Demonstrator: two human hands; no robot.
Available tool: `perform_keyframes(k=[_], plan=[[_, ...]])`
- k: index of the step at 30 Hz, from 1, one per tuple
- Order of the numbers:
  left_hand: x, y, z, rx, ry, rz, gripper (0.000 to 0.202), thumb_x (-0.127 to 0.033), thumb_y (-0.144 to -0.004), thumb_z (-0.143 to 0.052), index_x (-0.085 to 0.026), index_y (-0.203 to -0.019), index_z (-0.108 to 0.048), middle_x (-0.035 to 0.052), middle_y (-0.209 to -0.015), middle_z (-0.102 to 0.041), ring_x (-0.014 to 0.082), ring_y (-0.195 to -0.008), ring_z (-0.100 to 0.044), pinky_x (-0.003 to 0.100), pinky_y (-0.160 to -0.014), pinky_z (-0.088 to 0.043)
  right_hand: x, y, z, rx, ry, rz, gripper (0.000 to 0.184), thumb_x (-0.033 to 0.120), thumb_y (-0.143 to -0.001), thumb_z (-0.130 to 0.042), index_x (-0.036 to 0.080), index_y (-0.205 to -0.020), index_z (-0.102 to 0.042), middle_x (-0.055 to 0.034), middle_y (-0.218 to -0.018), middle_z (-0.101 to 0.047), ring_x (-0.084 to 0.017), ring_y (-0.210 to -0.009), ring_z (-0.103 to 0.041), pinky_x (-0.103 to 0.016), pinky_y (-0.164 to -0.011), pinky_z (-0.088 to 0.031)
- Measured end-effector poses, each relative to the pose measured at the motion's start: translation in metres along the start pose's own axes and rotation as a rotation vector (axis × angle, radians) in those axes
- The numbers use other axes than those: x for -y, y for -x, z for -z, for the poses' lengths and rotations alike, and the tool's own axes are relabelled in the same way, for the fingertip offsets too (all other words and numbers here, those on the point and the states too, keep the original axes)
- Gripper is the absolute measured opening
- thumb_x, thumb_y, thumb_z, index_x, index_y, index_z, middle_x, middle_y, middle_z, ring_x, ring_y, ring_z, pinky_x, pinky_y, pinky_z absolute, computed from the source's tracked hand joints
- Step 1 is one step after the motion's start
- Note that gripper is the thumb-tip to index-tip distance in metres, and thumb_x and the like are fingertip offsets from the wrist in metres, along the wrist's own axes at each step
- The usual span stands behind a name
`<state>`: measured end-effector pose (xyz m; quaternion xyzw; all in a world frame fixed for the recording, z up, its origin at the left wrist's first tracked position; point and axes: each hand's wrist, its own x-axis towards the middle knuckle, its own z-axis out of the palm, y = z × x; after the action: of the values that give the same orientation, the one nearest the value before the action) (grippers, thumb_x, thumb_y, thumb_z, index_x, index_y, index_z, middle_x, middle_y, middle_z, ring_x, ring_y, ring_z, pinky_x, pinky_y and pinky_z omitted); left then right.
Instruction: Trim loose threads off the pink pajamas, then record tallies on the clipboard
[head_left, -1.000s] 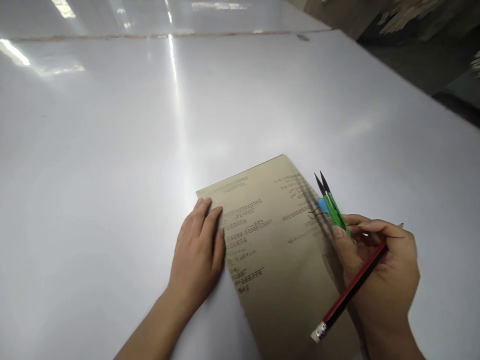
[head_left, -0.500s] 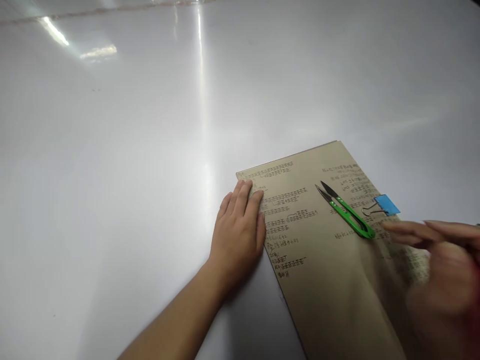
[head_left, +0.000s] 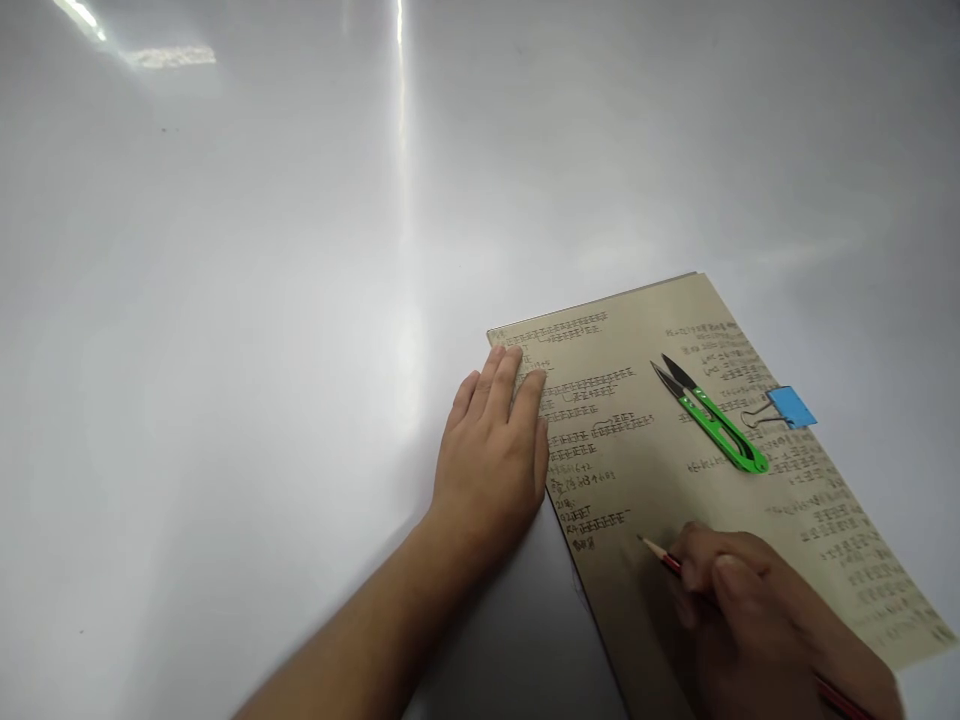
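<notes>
A sheet of brownish paper [head_left: 637,345], covered in handwritten tally marks and notes, lies slanted on the white table. My left hand [head_left: 491,440] rests flat over its left edge, fingers stretched out. Low over the sheet, my right hand [head_left: 765,600] grips a red and dark pencil [head_left: 670,562], its sharpened point close to the paper beneath the last left-hand lines. Whether the tip touches, I cannot tell. Green thread snips [head_left: 724,432] lie on the paper beyond my right hand, blades pointing away to the left. A blue binder clip [head_left: 791,407] holds the right edge.
The glossy white table [head_left: 262,330] stretches left and behind the paper, with bright light reflections at the top left. More handwriting, upside down to me, runs along the paper's right side.
My right hand has moved left from the right edge onto the paper, and the pencil now shows in it. The view has shifted slightly; my left hand stays on the sheet.
</notes>
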<state>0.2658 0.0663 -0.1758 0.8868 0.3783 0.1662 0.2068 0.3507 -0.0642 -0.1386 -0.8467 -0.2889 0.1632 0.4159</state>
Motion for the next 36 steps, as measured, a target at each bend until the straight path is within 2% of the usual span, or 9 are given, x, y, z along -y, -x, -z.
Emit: perform_keyframes(k=[2, 5, 8, 13, 20, 32, 36], plan=[[0.0, 0.0, 0.0, 0.011, -0.001, 0.003, 0.036, -0.017, -0.09, -0.037, -0.014, -0.125, -0.041, 0.0133, -0.14, -0.037, 0.0229, -0.133, -0.027, 0.043, -0.107, -0.028, -0.001, 0.002, -0.006, -0.03, 0.006, -0.027, 0.037, 0.033, -0.086, -0.043, 0.021, -0.051, -0.039, 0.0036, -0.049, -0.036, -0.01, -0.045, -0.034, -0.024, -0.043, -0.027], [0.0, 0.0, 0.0, 0.029, -0.009, 0.008, 0.036, -0.017, -0.09, -0.037, -0.014, -0.126, -0.041, 0.0132, -0.14, -0.036, 0.0224, -0.133, -0.026, 0.042, -0.109, -0.026, -0.003, 0.003, -0.013, -0.071, -0.037, 0.032, 0.035, 0.028, -0.086, -0.042, 0.02, -0.051, -0.038, 0.0044, -0.048, -0.034, -0.01, -0.044, -0.03, -0.025, -0.045, -0.026], [0.0, -0.001, 0.0, 0.032, -0.017, 0.011, 0.037, -0.018, -0.09, -0.037, -0.014, -0.126, -0.041, 0.0131, -0.14, -0.037, 0.0219, -0.133, -0.027, 0.041, -0.109, -0.025, -0.008, 0.002, -0.014, -0.059, -0.054, 0.089, 0.036, 0.027, -0.086, -0.043, 0.02, -0.051, -0.039, 0.0044, -0.047, -0.034, -0.01, -0.044, -0.031, -0.025, -0.045, -0.025], [-0.001, -0.001, 0.001, 0.035, -0.02, 0.01, 0.037, -0.017, -0.089, -0.037, -0.014, -0.126, -0.041, 0.0128, -0.14, -0.036, 0.0218, -0.133, -0.026, 0.04, -0.108, -0.025, -0.014, 0.0, -0.013, 0.024, -0.009, 0.046, 0.038, 0.032, -0.086, -0.045, 0.021, -0.05, -0.041, 0.0039, -0.045, -0.037, -0.011, -0.045, -0.036, -0.025, -0.047, -0.03], [-0.001, -0.001, 0.001, 0.037, -0.021, 0.014, 0.036, -0.018, -0.09, -0.037, -0.014, -0.125, -0.042, 0.0132, -0.14, -0.037, 0.0222, -0.133, -0.027, 0.04, -0.108, -0.025, -0.015, -0.002, -0.012, 0.074, 0.101, 0.063, 0.041, 0.038, -0.087, -0.045, 0.021, -0.05, -0.043, 0.0027, -0.046, -0.041, -0.012, -0.046, -0.04, -0.027, -0.052, -0.032], [-0.002, -0.001, 0.002, 0.042, -0.03, 0.02, 0.037, -0.018, -0.09, -0.037, -0.014, -0.126, -0.042, 0.0126, -0.141, -0.036, 0.0215, -0.134, -0.026, 0.04, -0.108, -0.025, -0.016, -0.003, -0.012, 0.078, 0.119, 0.075, 0.041, 0.039, -0.087, -0.044, 0.021, -0.05, -0.042, 0.0018, -0.047, -0.043, -0.013, -0.046, -0.042, -0.028, -0.052, -0.033], [-0.001, -0.001, 0.001, 0.039, -0.034, 0.018, 0.037, -0.017, -0.089, -0.038, -0.014, -0.126, -0.041, 0.0121, -0.141, -0.035, 0.0215, -0.134, -0.026, 0.04, -0.108, -0.024, -0.018, -0.003, -0.011, 0.074, 0.113, 0.099, 0.039, 0.039, -0.087, -0.046, 0.021, -0.052, -0.047, 0.0015, -0.047, -0.045, -0.013, -0.047, -0.042, -0.028, -0.052, -0.034]])
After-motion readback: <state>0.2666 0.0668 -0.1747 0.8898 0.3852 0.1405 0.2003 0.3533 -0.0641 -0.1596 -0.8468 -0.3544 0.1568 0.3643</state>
